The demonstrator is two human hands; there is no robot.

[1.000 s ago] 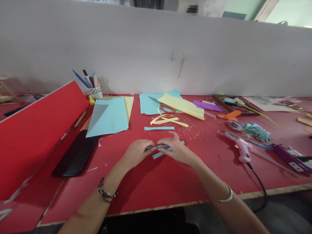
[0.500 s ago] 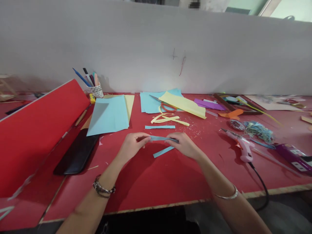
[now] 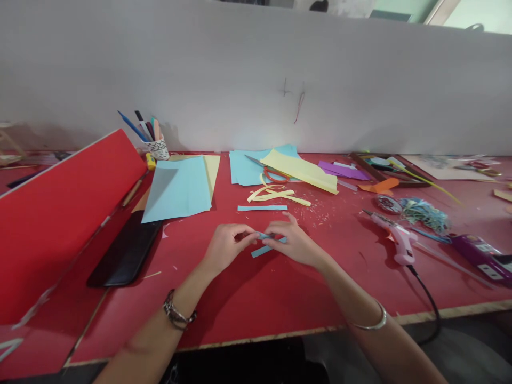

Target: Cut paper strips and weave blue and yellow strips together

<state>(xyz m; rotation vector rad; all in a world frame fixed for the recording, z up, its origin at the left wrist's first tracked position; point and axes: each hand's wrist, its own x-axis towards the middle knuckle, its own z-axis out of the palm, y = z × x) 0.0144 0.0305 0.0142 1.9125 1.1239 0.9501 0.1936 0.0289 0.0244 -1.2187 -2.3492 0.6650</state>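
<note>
Between my two hands is a blue paper strip (image 3: pixel 262 235), mostly hidden by the fingers. My left hand (image 3: pixel 229 244) pinches one end of it between thumb and fingertips. From the other side, my right hand (image 3: pixel 295 241) pinches it too, one finger raised. Under the right fingers a second blue strip (image 3: pixel 262 251) lies slanted on the red table. Just beyond the hands, a third blue strip (image 3: pixel 262 208) lies flat and straight. Behind that are curled yellow paper strips (image 3: pixel 276 196).
Blue sheets (image 3: pixel 180 186) overlap a black phone (image 3: pixel 126 250) on the left. Orange-handled scissors (image 3: pixel 276 175) lie under a yellow sheet (image 3: pixel 300 169). On the right are a pink glue gun (image 3: pixel 400 240) with a cord, and yarn (image 3: pixel 426 214). A red board (image 3: pixel 68 213) leans at left.
My hands have come closer together, and the strip's visible length between them is much shorter. A right finger has lifted. The strips lying on the table have stayed in place.
</note>
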